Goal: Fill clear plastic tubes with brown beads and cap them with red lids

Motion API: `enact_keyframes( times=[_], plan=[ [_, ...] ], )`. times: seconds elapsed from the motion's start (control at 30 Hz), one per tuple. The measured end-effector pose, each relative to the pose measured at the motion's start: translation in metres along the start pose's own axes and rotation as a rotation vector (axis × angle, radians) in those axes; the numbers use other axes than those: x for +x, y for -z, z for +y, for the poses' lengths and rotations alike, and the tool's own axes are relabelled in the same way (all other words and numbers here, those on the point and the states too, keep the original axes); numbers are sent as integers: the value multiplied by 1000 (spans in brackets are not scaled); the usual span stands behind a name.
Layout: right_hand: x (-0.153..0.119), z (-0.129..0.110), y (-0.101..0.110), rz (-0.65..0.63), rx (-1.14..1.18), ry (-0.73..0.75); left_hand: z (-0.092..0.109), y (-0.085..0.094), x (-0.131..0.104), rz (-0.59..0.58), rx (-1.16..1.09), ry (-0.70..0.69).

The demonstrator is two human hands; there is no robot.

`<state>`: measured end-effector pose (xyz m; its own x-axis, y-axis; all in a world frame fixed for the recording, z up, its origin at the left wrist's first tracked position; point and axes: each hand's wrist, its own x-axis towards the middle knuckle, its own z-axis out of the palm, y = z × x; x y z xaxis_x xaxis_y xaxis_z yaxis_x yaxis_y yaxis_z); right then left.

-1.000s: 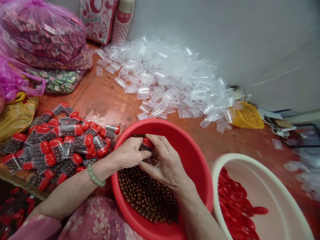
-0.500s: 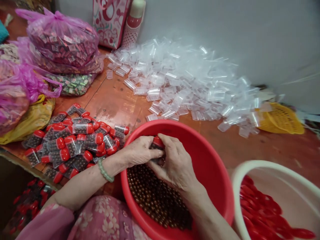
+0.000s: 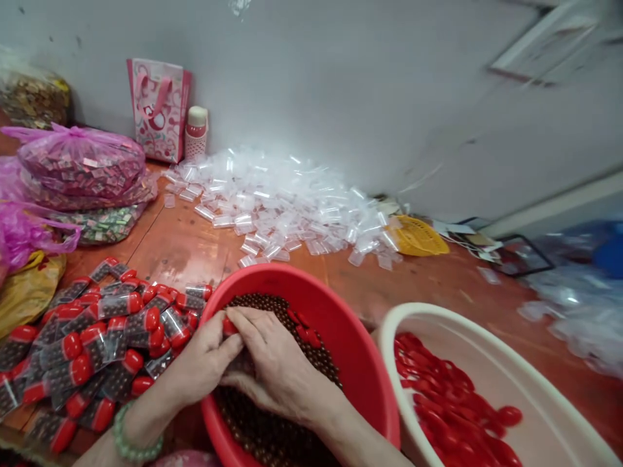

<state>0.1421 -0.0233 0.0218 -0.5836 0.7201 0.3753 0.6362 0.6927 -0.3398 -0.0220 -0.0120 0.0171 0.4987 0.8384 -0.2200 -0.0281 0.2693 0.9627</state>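
Observation:
Both hands meet over the left part of a red basin (image 3: 360, 324) that holds dark brown beads (image 3: 263, 434). My left hand (image 3: 209, 357), with a green bead bracelet (image 3: 134, 438) at its wrist, is closed on a small container with a red cap (image 3: 230, 326). Fingers of my right hand (image 3: 275, 363) wrap round the same container, hiding most of it. A few red caps (image 3: 307, 334) lie on the beads. To the left, filled clear containers with red caps (image 3: 119, 305) are heaped on the table.
Clear empty containers (image 3: 292, 207) are piled along the wall. A cream basin (image 3: 487, 350) of red caps stands at the right, with a yellow basket (image 3: 421, 235) behind. Pink bags (image 3: 82, 162) and a patterned bag (image 3: 160, 110) are at the back left.
The view has swung up and to the right, so more wall and the far right clutter show. Both hands still hold the container together; more beads and the red caps among them now show.

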Motion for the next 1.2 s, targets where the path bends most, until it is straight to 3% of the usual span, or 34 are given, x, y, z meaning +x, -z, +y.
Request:
enact_keyframes(
  times=[0.03, 0.1, 0.23, 0.3, 0.33, 0.37, 0.43, 0.5, 0.6, 0.73, 0.8, 0.93, 1.03, 1.2],
  plan=[
    [3, 3, 10, -81, 34, -16, 6, 7, -7, 48, 104, 16],
    [11, 21, 32, -117, 103, -110, 19, 25, -22, 195, 408, 52],
    [20, 105, 62, -34, 35, -485, 37, 73, -46, 465, 1316, 191],
    [15, 150, 64, -70, -63, -666, 37, 96, -52, 479, 1616, 176],
    [11, 167, 63, -146, -84, -741, 36, 107, -53, 498, 1688, 133],
    [6, 180, 63, -230, -75, -800, 35, 115, -53, 460, 1725, 78],
    [-5, 188, 65, -278, -110, -839, 34, 124, -46, 395, 1720, -41],
    [-16, 181, 70, -247, -180, -812, 37, 119, -32, 363, 1653, -109],
    [-36, 159, 75, -231, -320, -796, 39, 89, 3, 365, 1498, -73],
    [-59, 147, 69, -400, -343, -875, 27, 40, 48, 113, 1278, -45],
    [-61, 147, 64, -390, -288, -880, 16, 26, 58, 78, 1236, -45],
    [-48, 135, 62, -244, -256, -861, 0, 23, 50, 272, 1269, -51],
    [-38, 119, 70, -82, -323, -753, -5, 30, 38, 409, 1154, -125],
    [-32, 109, 84, -74, -282, -724, -6, 32, 34, 437, 1049, -159]
  ],
)
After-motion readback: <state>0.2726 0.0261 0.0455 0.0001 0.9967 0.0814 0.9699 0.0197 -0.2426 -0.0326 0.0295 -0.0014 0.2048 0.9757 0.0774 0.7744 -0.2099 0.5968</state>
